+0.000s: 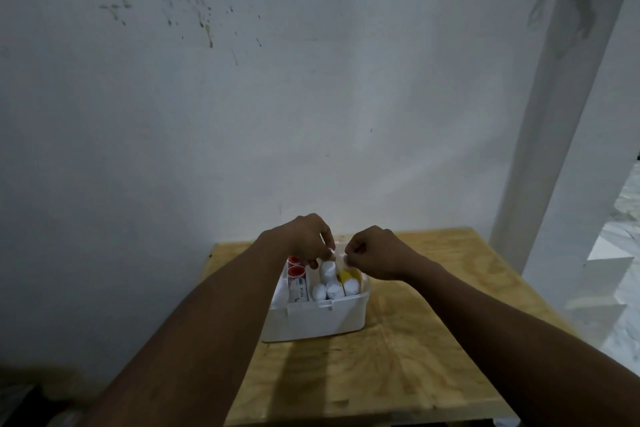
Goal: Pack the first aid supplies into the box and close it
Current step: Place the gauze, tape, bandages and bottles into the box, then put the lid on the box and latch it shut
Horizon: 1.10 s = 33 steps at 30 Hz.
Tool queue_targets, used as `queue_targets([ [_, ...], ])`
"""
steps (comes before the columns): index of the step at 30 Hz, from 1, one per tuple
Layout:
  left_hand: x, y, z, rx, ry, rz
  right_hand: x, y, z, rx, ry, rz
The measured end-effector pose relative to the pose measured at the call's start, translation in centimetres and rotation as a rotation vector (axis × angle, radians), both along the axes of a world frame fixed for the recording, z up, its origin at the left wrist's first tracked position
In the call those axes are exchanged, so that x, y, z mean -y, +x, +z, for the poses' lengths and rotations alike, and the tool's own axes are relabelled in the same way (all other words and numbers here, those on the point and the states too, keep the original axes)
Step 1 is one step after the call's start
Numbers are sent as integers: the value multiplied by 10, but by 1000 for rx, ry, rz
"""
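Note:
A white plastic box (311,321) stands open on a wooden table (398,357). Inside stand two tubes with red caps (296,272) at the left, several white bandage rolls (329,289) in the middle and a yellow item (346,276) at the right. Both hands are over the back of the box. My left hand (308,239) and my right hand (375,251) each pinch one end of a small white item (334,253) between them, just above the rolls. What that item is cannot be made out.
The table stands against a stained white wall (242,97). A white pillar (554,114) rises at the right, with pale floor (623,253) beyond it. Bare tabletop lies in front of and to the right of the box.

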<state>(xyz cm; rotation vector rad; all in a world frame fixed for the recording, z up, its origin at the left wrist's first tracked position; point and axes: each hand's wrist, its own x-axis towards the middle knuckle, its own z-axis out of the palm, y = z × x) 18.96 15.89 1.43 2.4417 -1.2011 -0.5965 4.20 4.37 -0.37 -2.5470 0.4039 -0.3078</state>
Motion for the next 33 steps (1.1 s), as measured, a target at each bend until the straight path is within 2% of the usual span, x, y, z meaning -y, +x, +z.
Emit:
queue_targets([
  [4, 3, 5, -2, -37, -46, 28, 12, 7, -8, 64, 77, -100],
  [6, 2, 9, -2, 19, -107, 66, 19, 11, -12, 97, 141, -202],
  [9, -9, 20, -5, 169, -212, 221, 22, 17, -18, 74, 430, -360],
  [11, -22, 30, -9, 214, -200, 356, 20, 21, -23, -12, 682, -420],
  [14, -41, 45, -17, 81, -99, 548, 18, 29, -29, -61, 913, -394],
  [17, -55, 55, -28, -204, -122, 638, 18, 41, -28, -14, 956, -383],
  [19, -60, 60, -34, -299, -184, 668, 18, 48, -25, -9, 941, -402],
  [33, -76, 73, -24, -369, -524, 787, 10, 62, -5, 114, 903, -444],
])
